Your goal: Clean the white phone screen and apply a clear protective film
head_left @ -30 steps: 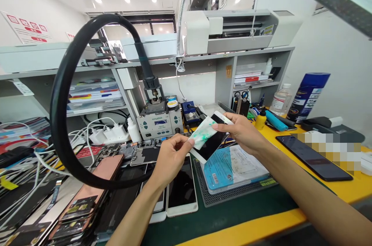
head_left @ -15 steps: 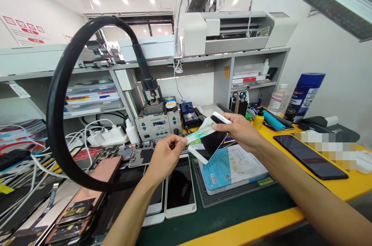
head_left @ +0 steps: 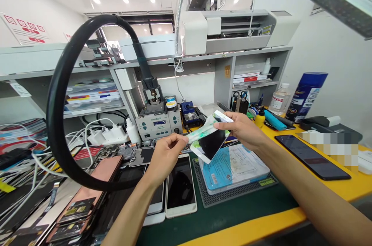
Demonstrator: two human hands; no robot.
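Note:
A white-framed phone (head_left: 211, 146) is tilted above the bench, its dark glass facing me. My right hand (head_left: 242, 127) grips it by the upper right end, thumb on the front. Stretched along the phone's left side is a crumpled, translucent film strip (head_left: 201, 132) with green marks. Its lower end is pinched between the thumb and fingers of my left hand (head_left: 171, 152); the other end reaches my right thumb. Under the phone lies a blue-and-white plastic case (head_left: 244, 168) on a grey perforated mat (head_left: 207, 198). Another white phone (head_left: 181, 186) lies flat below my left hand.
A thick black hose (head_left: 54, 114) loops up at left from a grey soldering station (head_left: 159, 125). Phone parts and a pink phone back (head_left: 100, 176) crowd the left. On the right stand a blue spray can (head_left: 305, 96) and a clear bottle (head_left: 279, 100); a black phone (head_left: 312, 156) lies nearer.
The phone has tilted slightly in my right hand, and green and white reflections now show at its left edge. Both hands keep their grip, nearly in place.

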